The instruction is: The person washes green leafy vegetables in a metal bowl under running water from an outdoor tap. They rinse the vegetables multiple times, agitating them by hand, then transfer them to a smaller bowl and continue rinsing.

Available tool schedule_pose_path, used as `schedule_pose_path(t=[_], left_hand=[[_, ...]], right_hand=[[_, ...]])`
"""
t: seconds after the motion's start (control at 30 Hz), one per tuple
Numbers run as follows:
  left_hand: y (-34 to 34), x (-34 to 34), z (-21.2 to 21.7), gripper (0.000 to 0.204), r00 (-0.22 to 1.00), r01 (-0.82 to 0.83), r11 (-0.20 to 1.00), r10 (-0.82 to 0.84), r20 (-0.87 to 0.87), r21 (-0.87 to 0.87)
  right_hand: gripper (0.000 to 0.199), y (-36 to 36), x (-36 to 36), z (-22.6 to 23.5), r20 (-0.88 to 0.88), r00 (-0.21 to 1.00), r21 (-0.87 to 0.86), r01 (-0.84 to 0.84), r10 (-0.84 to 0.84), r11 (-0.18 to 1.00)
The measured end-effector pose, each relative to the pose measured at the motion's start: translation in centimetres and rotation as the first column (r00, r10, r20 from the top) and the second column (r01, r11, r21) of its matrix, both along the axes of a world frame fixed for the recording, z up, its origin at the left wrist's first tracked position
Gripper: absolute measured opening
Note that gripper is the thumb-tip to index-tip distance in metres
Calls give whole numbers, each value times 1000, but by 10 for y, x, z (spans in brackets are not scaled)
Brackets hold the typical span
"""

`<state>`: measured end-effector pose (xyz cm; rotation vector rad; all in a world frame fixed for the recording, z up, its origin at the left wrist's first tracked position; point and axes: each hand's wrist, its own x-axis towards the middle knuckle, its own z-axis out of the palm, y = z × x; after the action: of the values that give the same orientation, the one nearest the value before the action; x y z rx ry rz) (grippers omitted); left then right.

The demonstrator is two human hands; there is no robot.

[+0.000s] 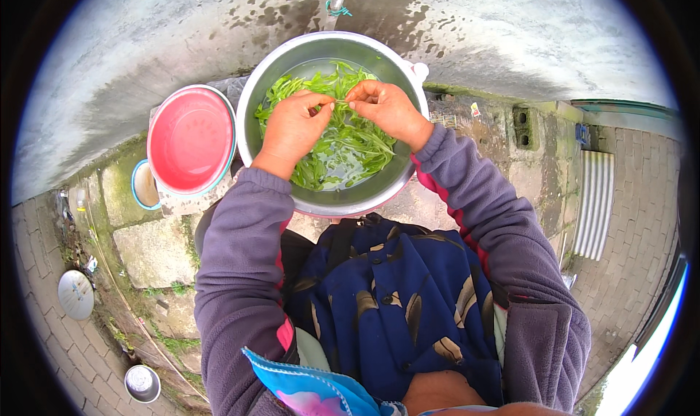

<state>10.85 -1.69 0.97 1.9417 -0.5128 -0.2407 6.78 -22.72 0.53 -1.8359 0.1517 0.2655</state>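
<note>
A wide metal basin [255, 73] in front of me holds water with many green leafy vegetables [364, 150] floating in it. Over its middle, my left hand [295, 128] and my right hand [391, 112] come close together, just above the leaves. The fingers of both are pinched, thumb against forefinger. A thin green piece seems to run between the two pinches; it looks like a leafy stem, though the fingers hide most of it. More leaves lie in the water beneath both hands.
Left of the metal basin stands a pink plastic basin [191, 142], with a small blue-rimmed bowl [146, 185] beside it. Behind rises a wet-stained wall [219, 22]. A corrugated sheet [594, 204] lies to the right, near a hollow block [523, 128]. A metal pot [142, 384] is at lower left.
</note>
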Motion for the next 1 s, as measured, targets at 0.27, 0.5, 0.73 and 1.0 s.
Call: schedule_pose_path(t=[0.27,0.5,0.73,1.0], left_hand=[[1,6,-1,15,999,-48,998,47,-27,-41],[-5,7,-17,14,960,-93,964,21,-279,-248],[-13,1,-12,18,979,68,971,-109,-175,-228],[11,25,1,22,993,-51,992,63,-100,117]], right_hand=[[15,-12,-4,-5,53,982,-252,-163,182,954],[23,-2,-9,25,289,886,-655,-93,362,750],[18,5,-6,40,270,943,-439,-61,196,896],[11,-110,-43,51,242,970,-62,41,-24,997]])
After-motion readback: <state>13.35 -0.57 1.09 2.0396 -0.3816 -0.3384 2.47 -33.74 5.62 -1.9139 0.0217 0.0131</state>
